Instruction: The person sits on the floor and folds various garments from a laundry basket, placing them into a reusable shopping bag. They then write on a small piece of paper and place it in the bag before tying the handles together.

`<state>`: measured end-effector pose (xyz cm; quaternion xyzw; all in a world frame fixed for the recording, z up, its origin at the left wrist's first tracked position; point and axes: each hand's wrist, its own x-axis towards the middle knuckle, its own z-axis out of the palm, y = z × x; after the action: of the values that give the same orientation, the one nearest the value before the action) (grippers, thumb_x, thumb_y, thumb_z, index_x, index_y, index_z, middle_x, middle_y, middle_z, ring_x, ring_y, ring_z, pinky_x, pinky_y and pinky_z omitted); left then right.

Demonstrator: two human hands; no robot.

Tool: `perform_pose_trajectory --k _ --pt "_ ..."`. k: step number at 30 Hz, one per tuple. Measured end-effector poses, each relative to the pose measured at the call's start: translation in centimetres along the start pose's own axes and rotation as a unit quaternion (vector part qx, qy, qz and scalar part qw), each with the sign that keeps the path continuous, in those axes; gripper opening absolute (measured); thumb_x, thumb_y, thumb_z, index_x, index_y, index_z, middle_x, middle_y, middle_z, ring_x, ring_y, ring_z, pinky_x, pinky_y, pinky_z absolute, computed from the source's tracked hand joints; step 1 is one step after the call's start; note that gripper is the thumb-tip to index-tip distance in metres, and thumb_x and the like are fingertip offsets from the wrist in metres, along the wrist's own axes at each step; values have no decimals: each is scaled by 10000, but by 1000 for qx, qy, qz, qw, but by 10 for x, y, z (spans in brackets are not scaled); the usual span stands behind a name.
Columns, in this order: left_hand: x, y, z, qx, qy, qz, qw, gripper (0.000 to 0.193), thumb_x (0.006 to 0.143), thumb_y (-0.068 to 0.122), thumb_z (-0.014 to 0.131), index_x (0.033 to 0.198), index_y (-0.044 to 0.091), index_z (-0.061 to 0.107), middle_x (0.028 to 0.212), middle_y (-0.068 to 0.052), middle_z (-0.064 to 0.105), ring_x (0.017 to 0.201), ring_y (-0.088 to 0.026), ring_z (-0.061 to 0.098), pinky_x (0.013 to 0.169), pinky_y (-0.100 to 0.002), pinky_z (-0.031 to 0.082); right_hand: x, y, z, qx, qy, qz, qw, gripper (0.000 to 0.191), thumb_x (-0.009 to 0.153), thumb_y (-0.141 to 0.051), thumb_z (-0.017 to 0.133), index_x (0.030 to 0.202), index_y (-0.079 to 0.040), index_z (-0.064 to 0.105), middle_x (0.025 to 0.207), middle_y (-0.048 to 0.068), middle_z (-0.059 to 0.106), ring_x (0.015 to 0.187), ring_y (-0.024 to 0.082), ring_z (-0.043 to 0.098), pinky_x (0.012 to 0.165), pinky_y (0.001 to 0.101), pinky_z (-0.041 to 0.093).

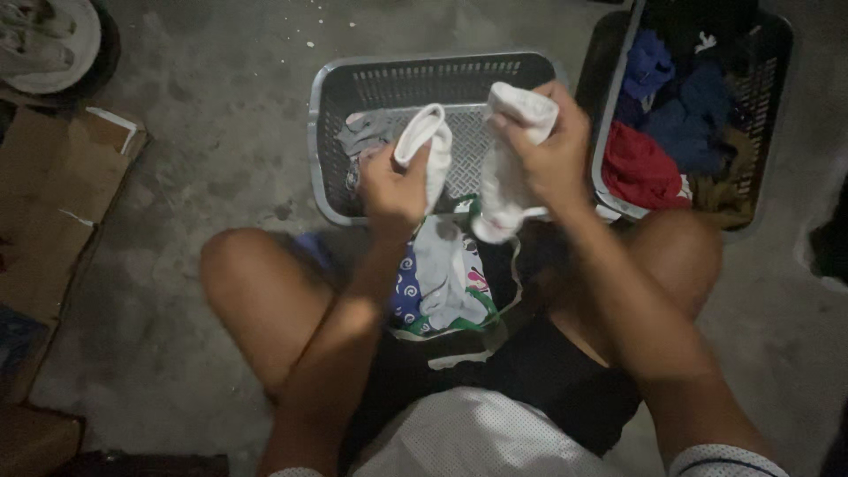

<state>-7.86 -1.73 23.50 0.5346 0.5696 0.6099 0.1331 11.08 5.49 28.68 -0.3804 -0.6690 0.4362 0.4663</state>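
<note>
A basket (329,132) stands before the knees, a clothes-filled basket (770,106) to its right, cardboard (53,194) far left.

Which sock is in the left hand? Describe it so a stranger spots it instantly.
Start at the grey basket on the floor ahead of the knees. In front of it the left hand holds a white sock, folded over the fingers. The other sock hangs longer from the right hand.

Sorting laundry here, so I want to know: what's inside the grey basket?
In the grey basket, a grey garment lies at the left side, and bare mesh floor shows beside it. The left hand and right hand, each holding a white sock, cover the front part.
</note>
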Motion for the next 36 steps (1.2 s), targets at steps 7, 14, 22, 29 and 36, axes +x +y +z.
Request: perform_pose_trajectory --k 7,14,22,29,36 --pt "8 2 14 -56 1 -178 982 296 1057 222 564 969 -7 730 677 -55 686 589 -102 625 541 -294 479 -21 -24 41 -59 -116 -125 984 446 899 -17 617 1342 23 592 1258 184 612 1134 248 648 946 364 565" --pt "2 0 10 -393 -88 -235 885 266 1034 338 607 1133 95 651 1009 -19 704 866 -75 667 760 -240 548 3 -25 27 -360 -7 -68 930 609 706 -393 954 1099 -12 686 972 145 642 890 292 630 736 411 497" --pt "4 -8 27 -271 -18 -223 936 339 1086 288 577 1208 -5 696 1083 -47 729 944 -52 643 819 -222 516 6 19 22 -128 -71 1 989 337 914 -361 834 1005 -64 704 840 63 690 758 122 633 663 290 487" --pt "16 -8 24 -102 -6 -395 913 515 1075 457 530 1021 11 782 764 -60 684 628 -73 596 578 -216 460 9 36 42 -64 -92 5 994 312 950 -227 779 1151 -19 663 985 39 711 883 68 682 741 249 573" --pt "12 -67 5 -348 -3 -315 883 483 1044 446 681 1081 -31 748 791 -45 652 579 -96 546 442 -253 374 -29 59 46 -89 -203 196 955 334 1013 -316 718 1175 -26 742 910 85 739 759 90 636 636 279 505"
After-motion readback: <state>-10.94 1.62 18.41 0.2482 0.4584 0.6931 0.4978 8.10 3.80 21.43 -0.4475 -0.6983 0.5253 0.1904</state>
